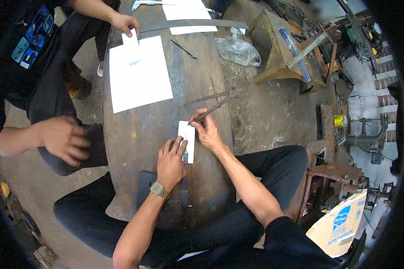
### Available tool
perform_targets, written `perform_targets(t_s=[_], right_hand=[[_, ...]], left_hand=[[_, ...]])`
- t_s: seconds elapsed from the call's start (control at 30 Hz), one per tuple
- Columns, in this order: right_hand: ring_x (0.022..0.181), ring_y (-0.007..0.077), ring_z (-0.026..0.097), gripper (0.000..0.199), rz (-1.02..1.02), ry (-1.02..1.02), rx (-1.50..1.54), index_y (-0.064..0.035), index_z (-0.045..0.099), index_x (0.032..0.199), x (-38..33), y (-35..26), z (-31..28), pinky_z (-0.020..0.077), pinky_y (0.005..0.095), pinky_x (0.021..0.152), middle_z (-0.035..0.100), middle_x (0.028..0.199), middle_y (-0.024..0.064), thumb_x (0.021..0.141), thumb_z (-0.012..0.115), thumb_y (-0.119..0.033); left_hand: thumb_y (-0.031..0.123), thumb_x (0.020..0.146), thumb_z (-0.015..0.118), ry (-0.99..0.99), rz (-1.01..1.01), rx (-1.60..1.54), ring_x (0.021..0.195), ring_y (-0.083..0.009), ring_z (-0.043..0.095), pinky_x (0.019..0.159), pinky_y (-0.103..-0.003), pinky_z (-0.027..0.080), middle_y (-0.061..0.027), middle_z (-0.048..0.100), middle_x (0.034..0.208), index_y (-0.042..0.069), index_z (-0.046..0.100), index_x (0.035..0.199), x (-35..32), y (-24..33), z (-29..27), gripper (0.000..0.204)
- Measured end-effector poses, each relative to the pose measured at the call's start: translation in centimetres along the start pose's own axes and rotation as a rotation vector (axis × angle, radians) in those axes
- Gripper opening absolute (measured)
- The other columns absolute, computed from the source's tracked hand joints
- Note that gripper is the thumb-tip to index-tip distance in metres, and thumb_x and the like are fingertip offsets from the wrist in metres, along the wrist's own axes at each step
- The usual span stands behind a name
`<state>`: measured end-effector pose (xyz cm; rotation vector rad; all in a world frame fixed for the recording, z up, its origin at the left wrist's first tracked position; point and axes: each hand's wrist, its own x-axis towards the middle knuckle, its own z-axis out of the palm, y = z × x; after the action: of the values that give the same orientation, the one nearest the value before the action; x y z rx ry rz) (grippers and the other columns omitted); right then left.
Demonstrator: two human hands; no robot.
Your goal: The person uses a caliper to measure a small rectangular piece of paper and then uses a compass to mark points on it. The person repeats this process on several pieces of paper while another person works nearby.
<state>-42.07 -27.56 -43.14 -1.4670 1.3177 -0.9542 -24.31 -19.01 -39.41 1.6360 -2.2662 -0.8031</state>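
Note:
On the wooden table, a narrow white strip (pixel 191 154) lies in front of me. My left hand (pixel 170 162), with a watch at the wrist, rests over its left side. Beneath those fingers runs a grey steel tool (pixel 184 196) that looks like a vernier caliper; the hand hides much of it. At the strip's far end my right hand (pixel 205 127) pinches one leg of a rusty pair of dividers (pixel 222 101). That leg's tip is at the strip, though the fingers partly cover the contact. The dividers' hinge points away to the right.
A dark flat object (pixel 144 184) lies left of my wrist. Farther off are a white sheet (pixel 141 85), a pen-like tool (pixel 183 48), a curved metal bar (pixel 197 24) and a plastic bag (pixel 239 50). At left, another person's hand (pixel 126 23) holds a white piece.

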Motion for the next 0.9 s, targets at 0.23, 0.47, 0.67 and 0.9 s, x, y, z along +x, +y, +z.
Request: perform_targets(t_s=[0.23, 0.47, 0.67, 0.9], right_hand=[[0.092, 0.0166, 0.062, 0.022, -0.068, -0.040, 0.078, -0.0044, 0.044, 0.112, -0.6, 0.9, -0.2, 0.0527, 0.0350, 0.086, 0.061, 0.096, 0.0096, 0.097, 0.056, 0.006], [0.097, 0.0199, 0.064, 0.018, -0.077, -0.032, 0.175, -0.0052, 0.044, 0.109, -0.6, 1.8, 0.4, 0.0550, 0.0369, 0.088, 0.062, 0.100, 0.0117, 0.098, 0.052, 0.006], [0.097, 0.0203, 0.065, 0.017, -0.045, -0.014, 0.169, -0.0048, 0.044, 0.107, -0.7, 1.9, 0.5, 0.0556, 0.0362, 0.089, 0.062, 0.100, 0.0125, 0.098, 0.051, 0.008], [0.094, 0.0184, 0.064, 0.018, -0.020, -0.037, 0.143, -0.0042, 0.044, 0.107, -0.3, 1.3, 0.1, 0.0551, 0.0361, 0.088, 0.063, 0.097, 0.0114, 0.097, 0.053, 0.008]], left_hand=[[0.008, 0.074, 0.076, -0.003, 0.018, 0.027, 0.134, -0.0359, 0.043, 0.107, -0.049, 0.039, -0.0088, 0.046, 0.150, 0.008, 0.051, 0.143, 0.0, -0.4, 0.1, 0.074], [0.008, 0.074, 0.076, -0.035, -0.005, 0.019, 0.134, -0.0358, 0.043, 0.107, -0.049, 0.039, -0.0084, 0.045, 0.151, 0.008, 0.050, 0.144, 0.0, -0.3, 0.1, 0.075], [0.008, 0.074, 0.077, -0.028, -0.002, 0.032, 0.135, -0.0353, 0.043, 0.107, -0.049, 0.040, -0.0073, 0.044, 0.150, 0.009, 0.049, 0.144, 0.0, -0.2, -0.1, 0.075], [0.007, 0.074, 0.078, -0.021, -0.017, 0.016, 0.135, -0.0357, 0.043, 0.107, -0.049, 0.039, -0.0071, 0.045, 0.149, 0.009, 0.050, 0.143, 0.1, -0.2, 0.2, 0.075]])
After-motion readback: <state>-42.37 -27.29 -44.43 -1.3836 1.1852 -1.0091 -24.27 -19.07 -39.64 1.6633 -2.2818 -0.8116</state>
